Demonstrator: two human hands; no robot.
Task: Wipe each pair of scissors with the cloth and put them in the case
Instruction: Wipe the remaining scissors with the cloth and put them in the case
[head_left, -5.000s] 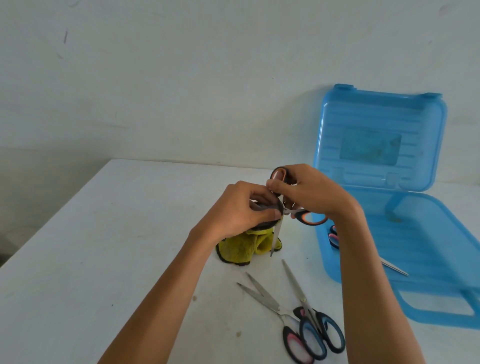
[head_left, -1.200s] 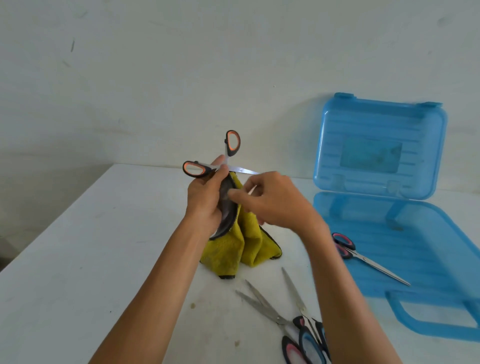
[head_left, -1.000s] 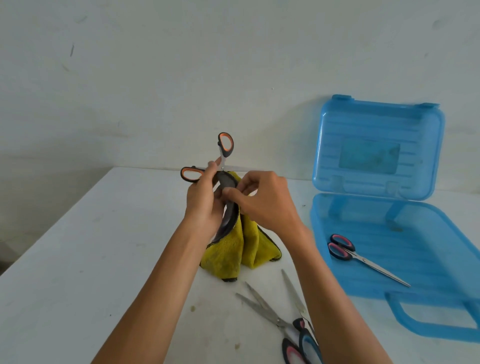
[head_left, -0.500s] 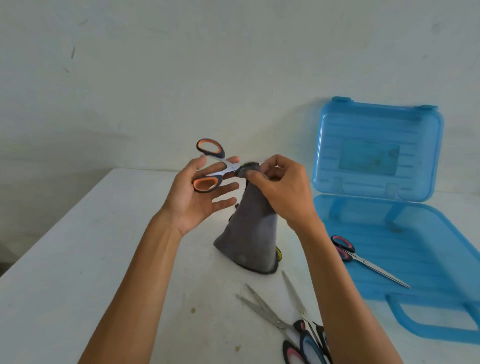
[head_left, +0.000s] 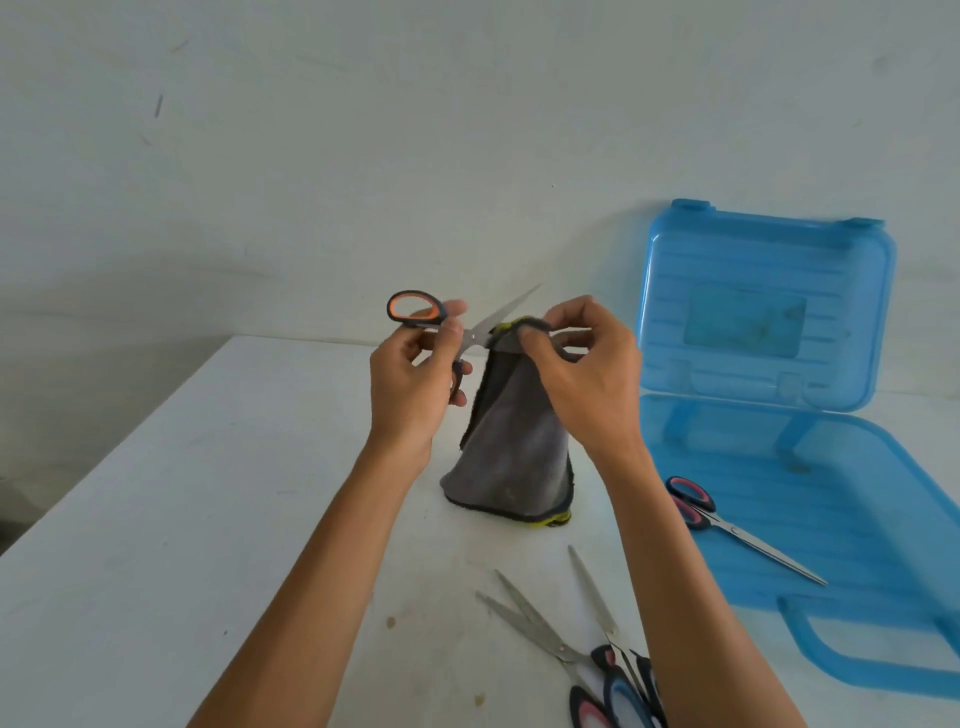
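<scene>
Gripping orange-handled scissors (head_left: 457, 332) by handles: left hand (head_left: 415, 384), blades spread. Right hand (head_left: 582, 379) pinches cloth (head_left: 514, 441) around one blade, apparently; cloth hangs to table (head_left: 208, 519). Open blue case (head_left: 831, 519) right, holding pink-handled scissors (head_left: 727, 525). Two pairs (head_left: 582, 649) near edge.

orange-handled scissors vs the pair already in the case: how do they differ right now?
The orange-handled scissors are held in the air by the left hand; the pink-handled scissors lie flat in the blue case.
The orange pair's blades are spread open, one pinched in the cloth by the right hand; the pink pair's are shut and untouched.
Both have dark-rimmed handles and steel blades.
</scene>
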